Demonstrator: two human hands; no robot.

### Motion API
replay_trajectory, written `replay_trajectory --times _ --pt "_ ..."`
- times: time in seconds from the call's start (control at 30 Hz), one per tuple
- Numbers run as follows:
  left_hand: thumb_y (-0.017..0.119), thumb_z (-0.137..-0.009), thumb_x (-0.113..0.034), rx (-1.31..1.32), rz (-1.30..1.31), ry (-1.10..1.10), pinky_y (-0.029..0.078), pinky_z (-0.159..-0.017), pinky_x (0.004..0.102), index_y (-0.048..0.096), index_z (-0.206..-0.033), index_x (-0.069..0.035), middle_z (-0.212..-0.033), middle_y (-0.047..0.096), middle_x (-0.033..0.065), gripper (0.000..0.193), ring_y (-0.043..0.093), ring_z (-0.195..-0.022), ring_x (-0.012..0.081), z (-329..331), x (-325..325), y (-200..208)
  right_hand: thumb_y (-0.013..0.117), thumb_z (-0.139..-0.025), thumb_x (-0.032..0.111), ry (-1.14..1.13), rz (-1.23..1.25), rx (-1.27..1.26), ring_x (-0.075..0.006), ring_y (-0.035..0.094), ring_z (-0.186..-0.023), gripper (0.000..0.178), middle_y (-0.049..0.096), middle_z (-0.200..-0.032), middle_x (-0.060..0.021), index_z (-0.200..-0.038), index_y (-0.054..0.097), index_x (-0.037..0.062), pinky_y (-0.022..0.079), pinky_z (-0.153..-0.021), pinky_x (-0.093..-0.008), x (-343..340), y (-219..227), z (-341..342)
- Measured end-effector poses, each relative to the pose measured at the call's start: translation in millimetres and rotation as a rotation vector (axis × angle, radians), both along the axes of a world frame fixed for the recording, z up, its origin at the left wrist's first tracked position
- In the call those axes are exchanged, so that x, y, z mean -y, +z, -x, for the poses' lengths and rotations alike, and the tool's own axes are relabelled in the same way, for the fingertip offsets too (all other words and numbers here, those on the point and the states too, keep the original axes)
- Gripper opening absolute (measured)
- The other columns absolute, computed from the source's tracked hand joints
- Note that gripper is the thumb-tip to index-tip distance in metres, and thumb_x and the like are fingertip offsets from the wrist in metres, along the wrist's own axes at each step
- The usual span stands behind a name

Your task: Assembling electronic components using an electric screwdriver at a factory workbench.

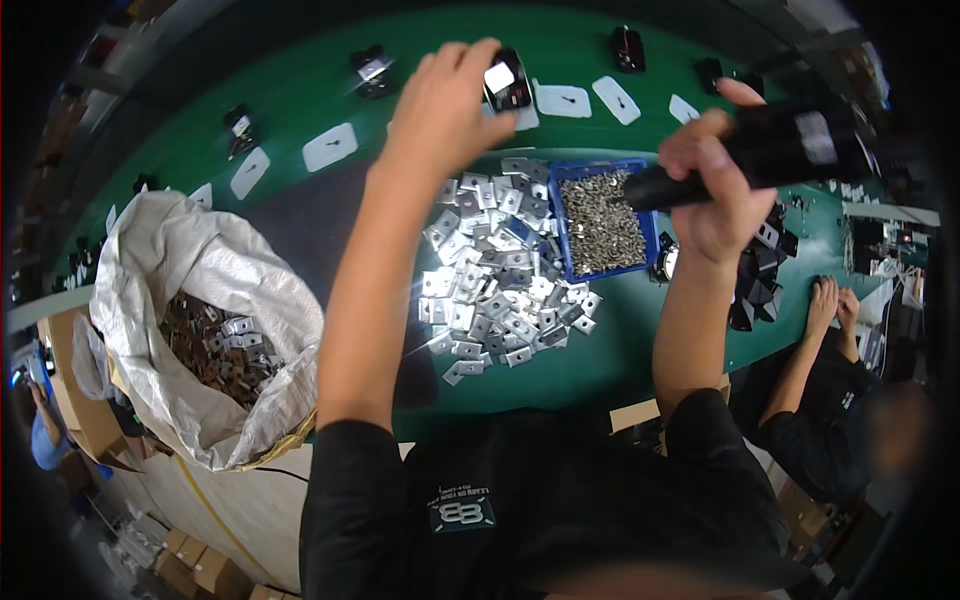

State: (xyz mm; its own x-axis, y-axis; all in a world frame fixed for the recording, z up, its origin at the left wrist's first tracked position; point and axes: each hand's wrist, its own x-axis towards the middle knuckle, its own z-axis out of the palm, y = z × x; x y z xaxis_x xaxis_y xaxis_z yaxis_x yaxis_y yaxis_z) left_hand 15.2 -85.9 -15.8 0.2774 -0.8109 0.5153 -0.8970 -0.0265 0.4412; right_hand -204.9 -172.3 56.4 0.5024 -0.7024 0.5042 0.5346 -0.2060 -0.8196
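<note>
L hand's [445,110] fingers part-curled, thumb & tips either side of black unit [509,84] at far green strip [300,75]; can't tell if gripped. R hand's [715,190] fingers wrap black cylindrical tool [775,155], prob. for control. Blue tray [608,271] & metal plates [495,305] sit btwn arms, prob. for quick reach. Unit's boxy, dark, w/ white patch.

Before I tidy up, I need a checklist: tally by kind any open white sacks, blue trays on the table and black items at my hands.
Open white sack: 1
Blue tray: 1
Black tool in the right hand: 1
Black boxy part at the left hand: 1
Total: 4
</note>
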Motion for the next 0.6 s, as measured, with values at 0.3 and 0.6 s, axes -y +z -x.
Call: replay_trajectory --times 0.3,0.6 --pt "0.083 -0.067 -0.032 0.121 -0.123 0.104 0.044 -0.097 0.0443 0.048 -0.137 -0.012 -0.129 0.054 0.0241 0.081 0.051 -0.12 0.0408 -35.9 4.5 -20.9 0.063 -0.078 0.003 -0.035 0.02 -0.186 -0.0161 0.055 -0.061 0.051 0.057 -0.073 -0.0087 -0.125 0.046 -0.008 0.046 -0.059 -0.0293 16.7 -18.3 -4.5" --pt "0.074 -0.077 -0.018 -0.245 -0.438 0.366 0.048 -0.082 0.0418 0.064 -0.104 0.0 -0.101 0.063 0.0185 0.035 0.059 -0.096 0.0371 53.9 -163.8 12.3 0.065 -0.08 0.008 -0.005 0.01 -0.135 -0.0159 0.055 -0.063 0.028 0.059 -0.075 -0.0092 -0.103 0.055 -0.0038 0.045 -0.06 -0.0288 28.7 -6.9 -3.0"
